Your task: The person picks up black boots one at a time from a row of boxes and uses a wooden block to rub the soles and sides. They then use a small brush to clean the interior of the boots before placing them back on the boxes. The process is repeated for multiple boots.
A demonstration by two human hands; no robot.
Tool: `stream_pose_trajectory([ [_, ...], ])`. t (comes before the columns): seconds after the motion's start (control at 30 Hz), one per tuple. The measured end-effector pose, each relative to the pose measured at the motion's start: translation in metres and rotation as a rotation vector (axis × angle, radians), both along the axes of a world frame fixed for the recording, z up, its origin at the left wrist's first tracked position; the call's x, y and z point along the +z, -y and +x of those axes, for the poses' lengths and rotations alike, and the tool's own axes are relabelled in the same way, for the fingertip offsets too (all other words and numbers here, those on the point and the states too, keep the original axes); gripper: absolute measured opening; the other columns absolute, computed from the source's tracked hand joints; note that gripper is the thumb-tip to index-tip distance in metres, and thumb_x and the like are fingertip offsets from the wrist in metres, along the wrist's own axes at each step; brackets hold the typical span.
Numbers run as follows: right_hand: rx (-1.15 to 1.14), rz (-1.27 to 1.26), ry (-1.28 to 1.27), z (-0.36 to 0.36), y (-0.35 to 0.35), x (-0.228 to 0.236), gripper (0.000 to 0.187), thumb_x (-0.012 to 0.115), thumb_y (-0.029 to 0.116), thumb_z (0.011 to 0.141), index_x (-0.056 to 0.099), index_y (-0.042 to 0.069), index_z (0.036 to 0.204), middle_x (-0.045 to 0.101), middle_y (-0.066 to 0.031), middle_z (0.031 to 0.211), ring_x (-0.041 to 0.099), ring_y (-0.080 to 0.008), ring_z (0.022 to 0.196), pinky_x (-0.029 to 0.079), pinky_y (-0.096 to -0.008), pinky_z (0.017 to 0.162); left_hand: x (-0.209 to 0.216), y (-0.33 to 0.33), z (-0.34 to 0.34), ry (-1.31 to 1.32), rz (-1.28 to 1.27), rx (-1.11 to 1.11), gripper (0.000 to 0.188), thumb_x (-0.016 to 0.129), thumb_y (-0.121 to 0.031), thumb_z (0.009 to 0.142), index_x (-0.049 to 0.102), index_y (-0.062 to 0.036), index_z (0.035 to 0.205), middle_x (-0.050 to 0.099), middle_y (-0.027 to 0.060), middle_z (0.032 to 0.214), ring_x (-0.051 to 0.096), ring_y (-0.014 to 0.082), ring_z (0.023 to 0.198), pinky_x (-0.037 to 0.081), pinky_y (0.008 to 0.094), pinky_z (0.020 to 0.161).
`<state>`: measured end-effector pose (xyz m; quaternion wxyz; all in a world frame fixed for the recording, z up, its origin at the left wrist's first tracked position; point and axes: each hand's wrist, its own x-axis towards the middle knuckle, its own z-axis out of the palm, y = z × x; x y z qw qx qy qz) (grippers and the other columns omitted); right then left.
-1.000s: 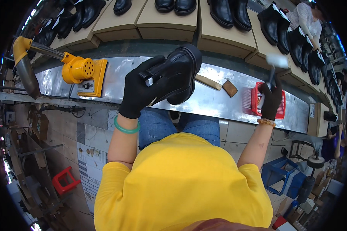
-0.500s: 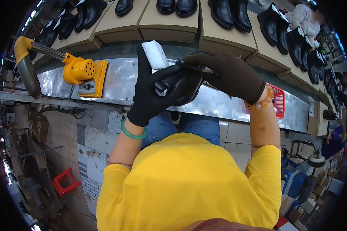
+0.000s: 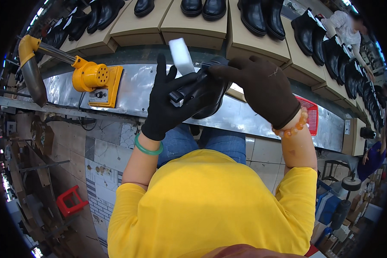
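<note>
My left hand (image 3: 170,96), in a black knitted glove, is closed around a black leather shoe or boot (image 3: 215,88) above the bench, its thumb along the near side and some fingers raised. A small dark strap or buckle-like part (image 3: 176,95) shows by its fingers. Just beyond those fingers a white padded-looking piece (image 3: 181,56) stands up; what supports it is hidden. My right hand (image 3: 264,88), in a dark brown glove, has its fingertips bent together at the far upper part of the shoe. Whatever those fingertips pinch is hidden.
A metal-topped bench (image 3: 135,86) runs across in front of me. On it stand a yellow machine with a nozzle (image 3: 90,78) at left and a red basket (image 3: 309,116) at right. Cardboard boxes (image 3: 193,34) carrying black boots line the far side. A person (image 3: 346,30) stands back right.
My right hand has shifted slightly right and down, and the thin shiny thing under its fingers no longer shows. The white piece has tilted more upright. My left hand keeps hold of the shoe.
</note>
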<state>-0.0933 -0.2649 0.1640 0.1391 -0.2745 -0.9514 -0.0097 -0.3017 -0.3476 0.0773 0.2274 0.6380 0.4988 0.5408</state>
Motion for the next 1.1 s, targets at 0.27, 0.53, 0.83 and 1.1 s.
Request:
stream_pose_trajectory([
  [0.27,0.013,0.36,0.022,-0.012,0.012,-0.002,0.023,0.064,0.021,0.073,0.069,0.022,0.095,0.058,0.003,0.084,0.059,-0.0161,0.081,0.042,-0.0269,0.061,0.001,-0.002,0.002,-0.002,0.016,0.003,0.064,0.076,-0.016,0.072,0.051,-0.0047,0.129,0.047,0.0236,0.128,0.059,0.0312,0.108,0.05,0.0374,0.089],
  [0.53,-0.066,0.375,0.126,-0.012,0.033,0.005,0.04,0.06,0.014,0.078,0.059,0.026,0.116,0.06,-0.0002,0.096,0.058,-0.0167,0.083,0.048,-0.0274,0.066,0.001,-0.001,0.009,-0.103,0.029,0.117,0.064,0.077,-0.021,0.072,0.051,-0.0042,0.128,0.054,0.0233,0.115,0.063,0.0307,0.099,0.053,0.0363,0.079],
  [0.83,0.003,-0.416,0.125,0.001,0.037,0.025,0.047,0.056,0.002,0.082,0.05,0.019,0.125,0.059,-0.0101,0.096,0.064,-0.029,0.077,0.053,-0.0363,0.062,-0.002,0.002,0.011,-0.204,0.152,0.25,0.06,0.078,-0.022,0.072,0.055,0.0001,0.122,0.054,0.0239,0.115,0.064,0.0319,0.096,0.054,0.0364,0.076],
  [1.1,-0.106,-0.44,-0.156,0.031,0.039,0.016,0.039,0.061,0.004,0.081,0.057,0.02,0.116,0.061,-0.0089,0.098,0.064,-0.0274,0.071,0.052,-0.0361,0.06,-0.008,0.005,-0.009,-0.076,0.008,0.309,0.06,0.072,-0.015,0.073,0.053,0.0002,0.127,0.05,0.0199,0.13,0.054,0.0289,0.115,0.046,0.0354,0.093],
])
